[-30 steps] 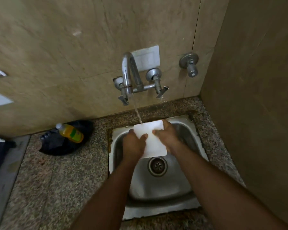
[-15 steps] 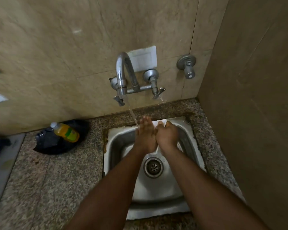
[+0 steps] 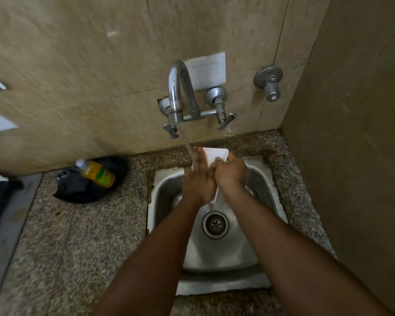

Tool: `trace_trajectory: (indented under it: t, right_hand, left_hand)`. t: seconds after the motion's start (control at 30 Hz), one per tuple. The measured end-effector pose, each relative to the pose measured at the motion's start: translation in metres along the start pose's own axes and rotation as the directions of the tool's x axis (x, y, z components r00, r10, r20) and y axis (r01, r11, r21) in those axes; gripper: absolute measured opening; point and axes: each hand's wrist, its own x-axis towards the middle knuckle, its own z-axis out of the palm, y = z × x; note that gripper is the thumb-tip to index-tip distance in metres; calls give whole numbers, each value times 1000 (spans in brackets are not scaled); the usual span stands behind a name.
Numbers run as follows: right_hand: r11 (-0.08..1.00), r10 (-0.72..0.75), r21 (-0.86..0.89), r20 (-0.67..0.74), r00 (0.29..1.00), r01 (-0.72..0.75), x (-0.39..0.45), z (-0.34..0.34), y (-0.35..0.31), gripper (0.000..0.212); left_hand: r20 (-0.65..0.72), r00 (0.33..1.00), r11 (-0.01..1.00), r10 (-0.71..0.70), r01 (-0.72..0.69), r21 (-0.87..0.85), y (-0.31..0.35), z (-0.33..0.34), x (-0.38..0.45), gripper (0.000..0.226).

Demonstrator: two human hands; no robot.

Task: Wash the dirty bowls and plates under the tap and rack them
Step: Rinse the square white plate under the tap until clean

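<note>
Two hands work under the tap [image 3: 177, 94]: my right hand [image 3: 229, 175] grips the white plate [image 3: 216, 153] above the sink [image 3: 258, 179]; my left hand [image 3: 198, 179] apparently rubs it flat-fingered. Wet, it could slip.

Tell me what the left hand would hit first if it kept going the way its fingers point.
The left hand lies flat on the white plate, fingers toward the back wall; past the plate it would likely meet the water stream, then the tiled wall. Depth is unclear.

The sink [image 3: 258, 265] sits in the table [image 3: 78, 247] below the wall tap [image 3: 180, 96]; a plate [image 3: 216, 153] is over its far end, a bottle [image 3: 98, 173] on the table to its left
</note>
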Motion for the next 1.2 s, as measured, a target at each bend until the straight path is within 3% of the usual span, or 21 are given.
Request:
trace_trajectory:
  t: [0.07, 0.13, 0.27, 0.37, 0.43, 0.5, 0.53, 0.6, 0.67, 0.77, 0.87, 0.93, 1.0, 1.07, 1.2]
  right_hand:
    - [998, -53, -38, 40, 998, 54, -11, -1, 0, 12]
    - [996, -72, -55, 85, 994, 77, -23, 0, 6, 10]
    - [986, -119, -104, 118, 986, 132, -25, 6, 17, 10]
    - [980, -127, -142, 96, 987, 140, -10, 1, 15, 14]
    - [995, -57, -71, 127, 990, 67, 2, -7, 13, 12]
    - [998, 28, 55, 202, 979, -40, 12, -14, 12, 6]
    - [991, 46, 111, 234, 971, -74, 18, -16, 12, 7]
    - [971, 61, 204, 277, 959, -121, 29, -17, 11, 11]
    - [958, 52, 254, 308, 950, -135, 36, -16, 9, 19]
    - [977, 21, 198, 288, 957, -81, 31, -9, 14, 28]
    - [996, -56, -50, 254, 965, 71, 6, 5, 25, 72]
    - [991, -78, -80, 266, 961, 103, -8, 15, 38, 89]
    - [992, -75, -86, 208, 975, 95, -10, 22, 51, 69]
    - [979, -35, -198, 86, 996, 51, -6, 26, 52, 43]
    - [922, 195, -332, -47, 980, -200, 4, 32, 41, 71]
  left_hand:
    - [-2, 964, 963, -267, 267, -42, 7, -10, 7, 72]
    - [-26, 917, 913, -398, 393, -112, 9, -20, 9, 79]
    - [-162, 859, 866, -486, 446, -227, 5, -29, 2, 74]
    - [-87, 853, 836, -515, 478, -269, -1, -28, 6, 63]
    - [-29, 892, 800, -450, 389, -457, -10, -30, 3, 45]
    - [83, 927, 597, -365, 301, -744, -20, -34, -12, 29]
    - [150, 947, 457, -284, 271, -847, -25, -35, -19, 32]
    - [241, 968, 174, -63, 249, -953, -30, -32, -34, 52]
    - [237, 971, 59, 31, 235, -970, -30, -32, -44, 62]
    - [196, 978, 78, -70, 202, -976, -28, -27, -48, 66]
    - [36, 928, 265, -372, 143, -954, -16, -31, -53, 39]
    - [-75, 879, 383, -471, 127, -915, -15, -31, -58, 19]
    - [-149, 864, 492, -480, 125, -862, -20, -29, -64, 7]
    - [-191, 871, 598, -452, 137, -790, -19, -28, -73, 8]
    - [-281, 864, 703, -418, 112, -702, -3, -23, -81, 10]
